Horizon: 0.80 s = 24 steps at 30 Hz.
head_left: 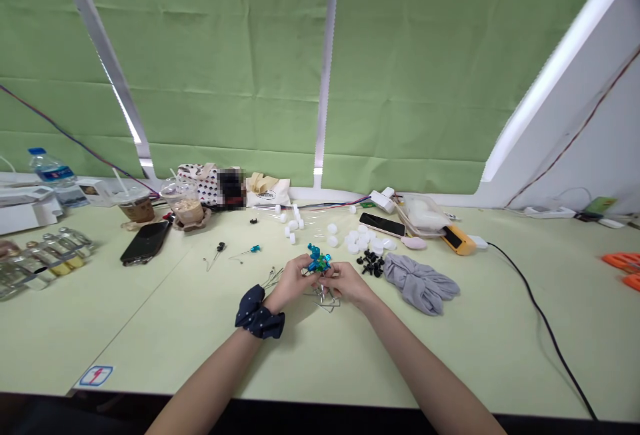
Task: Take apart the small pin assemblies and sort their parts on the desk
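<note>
Both my hands meet at the middle of the pale green table [150, 328]. My left hand [293, 280], with a dark blue dotted scrunchie [259, 313] on its wrist, pinches a cluster of small blue plastic pieces [319, 261]. My right hand [345, 281] is closed on the same blue cluster from the right. Thin metal wire pins [327, 300] lie on the table under and between my hands. Two single pins, one with a black head [221, 246] and one with a blue head [255, 248], lie to the left.
Small white caps [363, 240] and black pieces [371, 262] lie behind my hands, beside a grey cloth [421, 282]. Two phones [145, 242] [383, 224], two drink cups [186, 202], glass jars [47, 256], a water bottle [53, 174], a black cable [543, 318] and orange scissors [625, 265] are about.
</note>
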Motion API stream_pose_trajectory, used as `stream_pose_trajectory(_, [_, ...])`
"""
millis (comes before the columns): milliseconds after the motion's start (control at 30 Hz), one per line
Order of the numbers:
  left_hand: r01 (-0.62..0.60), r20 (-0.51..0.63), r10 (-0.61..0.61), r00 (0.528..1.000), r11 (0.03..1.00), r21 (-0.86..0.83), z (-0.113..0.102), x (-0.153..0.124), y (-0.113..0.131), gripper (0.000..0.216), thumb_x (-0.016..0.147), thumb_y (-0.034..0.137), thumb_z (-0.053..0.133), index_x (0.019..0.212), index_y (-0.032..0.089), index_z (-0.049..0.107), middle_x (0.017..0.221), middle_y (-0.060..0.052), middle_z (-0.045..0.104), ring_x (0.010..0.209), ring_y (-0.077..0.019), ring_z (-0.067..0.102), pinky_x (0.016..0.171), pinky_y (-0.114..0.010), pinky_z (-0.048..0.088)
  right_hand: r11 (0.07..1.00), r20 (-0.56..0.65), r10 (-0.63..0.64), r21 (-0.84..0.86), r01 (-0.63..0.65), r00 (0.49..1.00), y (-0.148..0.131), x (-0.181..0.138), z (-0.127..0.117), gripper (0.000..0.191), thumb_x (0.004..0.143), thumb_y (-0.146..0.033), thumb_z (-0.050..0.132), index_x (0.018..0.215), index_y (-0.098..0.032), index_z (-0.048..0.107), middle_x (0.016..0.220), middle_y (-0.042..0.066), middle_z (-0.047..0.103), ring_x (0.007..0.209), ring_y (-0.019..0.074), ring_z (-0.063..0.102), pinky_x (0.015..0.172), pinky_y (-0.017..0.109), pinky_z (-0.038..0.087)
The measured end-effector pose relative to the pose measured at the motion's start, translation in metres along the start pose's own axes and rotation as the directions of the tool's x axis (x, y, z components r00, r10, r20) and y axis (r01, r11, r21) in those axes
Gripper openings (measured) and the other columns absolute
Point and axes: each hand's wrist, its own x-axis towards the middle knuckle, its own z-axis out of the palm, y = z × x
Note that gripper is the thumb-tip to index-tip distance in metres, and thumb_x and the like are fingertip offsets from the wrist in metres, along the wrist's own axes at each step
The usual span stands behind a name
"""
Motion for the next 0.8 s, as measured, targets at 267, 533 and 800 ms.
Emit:
stream_pose_trajectory(267, [0.015, -0.018, -0.015, 1.000, 1.000, -0.008, -0.001, 0.000, -0.004, 0.018, 0.074, 0.026, 0.058, 0.085, 0.014, 0.066, 0.085, -0.005, 0.057, 0.068, -0.0134, 0.057, 0.056, -0.023, 0.050, 0.997, 0.121, -0.048, 0.062, 0.040, 0.992, -0.013, -0.006, -0.003, 0.040, 0.058, -0.047, 0.072, 0.073, -0.012, 0.062, 0.073, 0.004, 0.064, 0.053, 0.0125, 0.058, 0.051, 0.027, 0.048])
stream_pose_trajectory(533, [0.017, 0.010, -0.016, 1.000, 0.999, -0.035, -0.001, 0.000, -0.004, 0.021, 0.074, 0.030, 0.060, 0.085, 0.014, 0.066, 0.088, -0.006, 0.058, 0.067, -0.0133, 0.058, 0.056, -0.023, 0.051, 0.998, 0.036, 0.025, 0.056, -0.027, 0.999, 0.000, 0.001, -0.005, 0.035, 0.052, -0.038, 0.078, 0.059, -0.013, 0.054, 0.070, 0.005, 0.065, 0.057, 0.0139, 0.060, 0.035, 0.016, 0.026])
stream_pose_trajectory(800, [0.012, -0.004, -0.012, 1.000, 0.999, -0.037, -0.003, 0.001, -0.003, 0.016, 0.074, 0.025, 0.058, 0.083, 0.013, 0.065, 0.084, -0.005, 0.057, 0.067, -0.0138, 0.058, 0.056, -0.025, 0.052, 0.995, 0.117, 0.002, 0.102, -0.015, 0.993, -0.008, -0.003, -0.002, 0.037, 0.058, -0.044, 0.073, 0.074, -0.014, 0.059, 0.064, 0.001, 0.063, 0.053, 0.0124, 0.058, 0.050, 0.025, 0.046])
